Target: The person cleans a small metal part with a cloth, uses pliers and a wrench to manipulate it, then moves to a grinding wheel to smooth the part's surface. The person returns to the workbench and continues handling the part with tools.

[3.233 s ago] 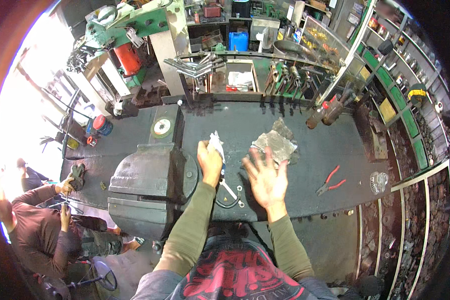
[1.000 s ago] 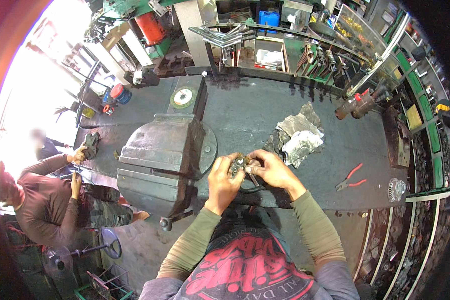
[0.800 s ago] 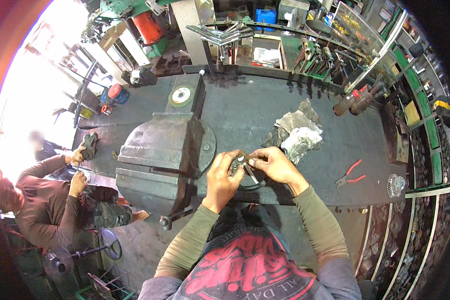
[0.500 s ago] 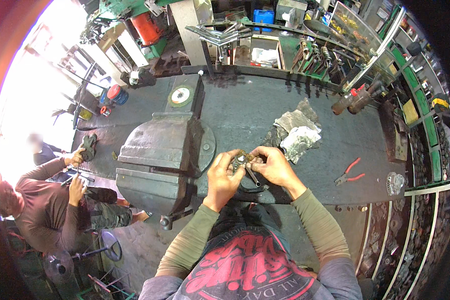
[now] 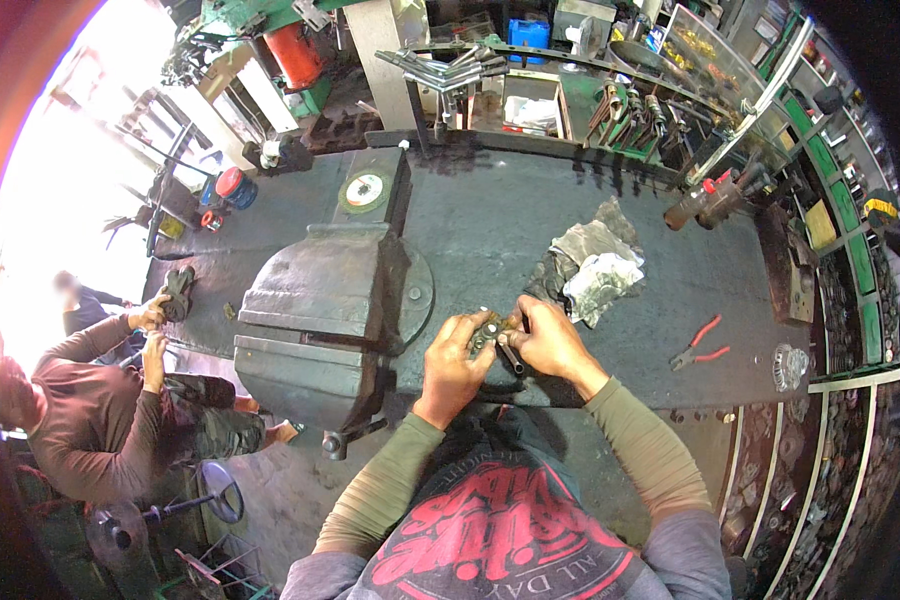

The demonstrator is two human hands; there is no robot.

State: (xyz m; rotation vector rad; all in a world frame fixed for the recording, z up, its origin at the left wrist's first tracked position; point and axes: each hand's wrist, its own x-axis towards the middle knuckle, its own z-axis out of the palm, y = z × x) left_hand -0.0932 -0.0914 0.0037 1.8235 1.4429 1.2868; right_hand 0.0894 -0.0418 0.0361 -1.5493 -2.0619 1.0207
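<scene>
Close to the bench's front edge, my left hand (image 5: 450, 368) is closed on a small, grimy metal part (image 5: 487, 334) with round openings. My right hand (image 5: 553, 343) bends over the part's right side, fingertips pressed together against it; whether they pinch a smaller piece is hidden. A short metal tube (image 5: 511, 358) sticks out below the fingers, toward me. Whether it belongs to the part I cannot tell. Behind my right hand lie crumpled grey and white rags (image 5: 600, 262). Red-handled pliers (image 5: 698, 343) rest open to the right.
A big bench vise (image 5: 315, 290) stands left of my hands on the dark workbench (image 5: 480, 210). Behind it lies a grinding disc (image 5: 362, 192). A finned metal piece (image 5: 790, 367) sits near the right front corner. At far left, another person (image 5: 95, 405) handles a dark part.
My right hand has turned and shifted slightly left, its fingers now more over the part. The part has tilted between my hands. The other person's hands have moved slightly.
</scene>
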